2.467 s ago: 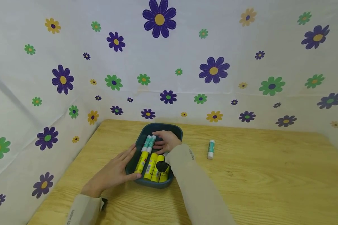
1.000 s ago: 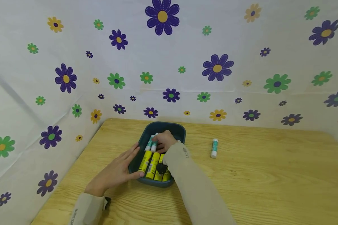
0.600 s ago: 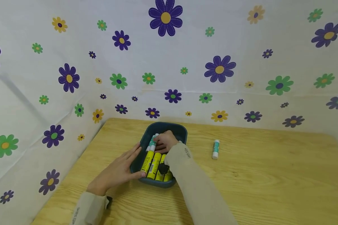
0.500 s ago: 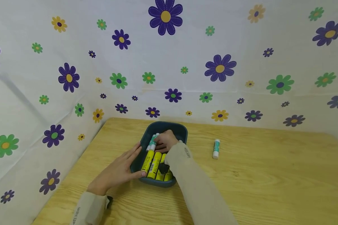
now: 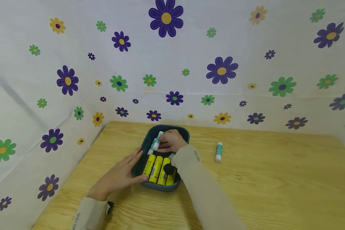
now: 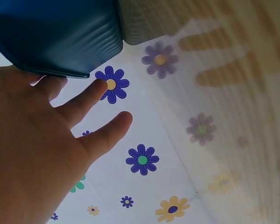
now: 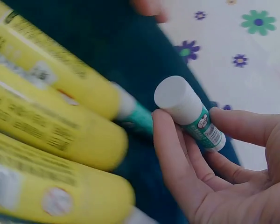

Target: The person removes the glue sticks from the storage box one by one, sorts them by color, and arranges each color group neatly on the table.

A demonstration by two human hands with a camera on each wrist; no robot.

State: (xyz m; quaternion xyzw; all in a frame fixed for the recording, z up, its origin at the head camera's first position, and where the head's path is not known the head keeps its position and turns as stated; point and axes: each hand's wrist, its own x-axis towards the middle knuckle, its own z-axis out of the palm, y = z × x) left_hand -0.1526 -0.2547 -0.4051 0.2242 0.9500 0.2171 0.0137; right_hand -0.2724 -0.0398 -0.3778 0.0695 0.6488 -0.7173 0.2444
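Note:
My right hand pinches a white glue stick with a teal label between thumb and fingers, tilted, over the far half of the dark blue bin. A second teal glue stick lies in the bin just left of it. Several yellow glue sticks lie side by side in the bin's near half; my right sleeve partly covers the rightmost. My left hand rests against the bin's left side, fingers spread and straight, thumb at the near rim. In the left wrist view its fingers touch the bin's outer wall.
Another teal and white glue stick lies on the wooden table right of the bin. A white cloth with printed flowers hangs behind the table and along its left side.
My right hand has taken hold of the right-hand teal glue stick and raised it up from beside the other one. My left hand keeps its place on the bin.

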